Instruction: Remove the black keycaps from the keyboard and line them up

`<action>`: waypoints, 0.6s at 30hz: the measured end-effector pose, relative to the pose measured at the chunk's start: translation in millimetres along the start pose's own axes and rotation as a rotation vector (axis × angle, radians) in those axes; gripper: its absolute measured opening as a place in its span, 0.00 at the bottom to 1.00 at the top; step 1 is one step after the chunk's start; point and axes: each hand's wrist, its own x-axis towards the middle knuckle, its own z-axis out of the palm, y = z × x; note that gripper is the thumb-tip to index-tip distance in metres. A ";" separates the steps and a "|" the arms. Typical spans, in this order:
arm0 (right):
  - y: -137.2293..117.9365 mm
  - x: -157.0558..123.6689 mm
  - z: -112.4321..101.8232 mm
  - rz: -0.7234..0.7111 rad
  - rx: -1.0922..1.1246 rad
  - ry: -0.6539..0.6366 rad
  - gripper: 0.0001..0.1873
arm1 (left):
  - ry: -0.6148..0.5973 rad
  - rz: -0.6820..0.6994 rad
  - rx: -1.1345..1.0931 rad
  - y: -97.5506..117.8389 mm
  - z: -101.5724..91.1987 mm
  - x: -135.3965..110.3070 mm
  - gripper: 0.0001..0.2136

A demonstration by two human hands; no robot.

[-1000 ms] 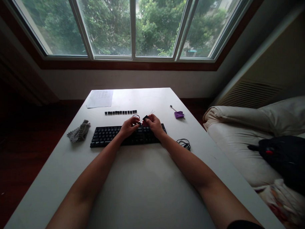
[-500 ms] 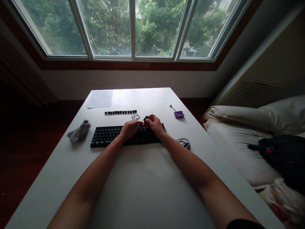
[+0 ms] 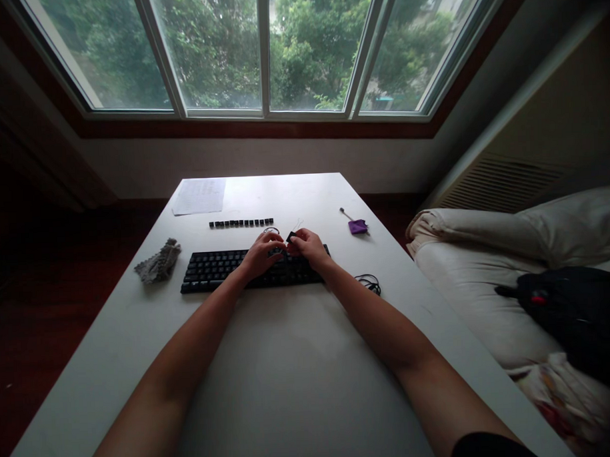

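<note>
My right hand (image 3: 308,247) pinches a small black keycap (image 3: 290,236) between thumb and fingers, above the right part of a black keyboard (image 3: 214,270). Thin pale wires (image 3: 299,224) stick up just beyond those fingers; whether the hand holds them too is unclear. Close beside it on the left, my left hand (image 3: 262,252) hovers over the keyboard with fingers apart, its tips near the keycap. Behind the keyboard runs a row of black keycaps (image 3: 241,223). A thin ring-shaped item (image 3: 272,229) lies beyond my left hand, partly hidden by it.
On the white table (image 3: 290,362), a grey knitted cloth (image 3: 159,261) lies left of the keyboard, and papers (image 3: 200,195) at the far left corner. To the right are a purple item (image 3: 357,226), a small stick-like brush (image 3: 345,214) and a coiled black cable (image 3: 369,283).
My left hand has shifted slightly forward and its fingers have lifted and spread, covering more of the ring-shaped item. My right hand stays nearly still with the keycap.
</note>
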 end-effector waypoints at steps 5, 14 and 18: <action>-1.2 -1.3 2.7 -0.005 0.010 0.020 0.15 | 0.014 -0.017 -0.034 0.3 -1.9 0.7 0.09; -5.8 0.4 3.0 0.120 0.126 0.071 0.13 | 0.000 -0.044 -0.059 5.5 -4.4 2.6 0.08; -5.2 2.6 1.9 0.156 0.126 0.070 0.11 | 0.007 -0.026 -0.112 4.8 -5.3 3.8 0.07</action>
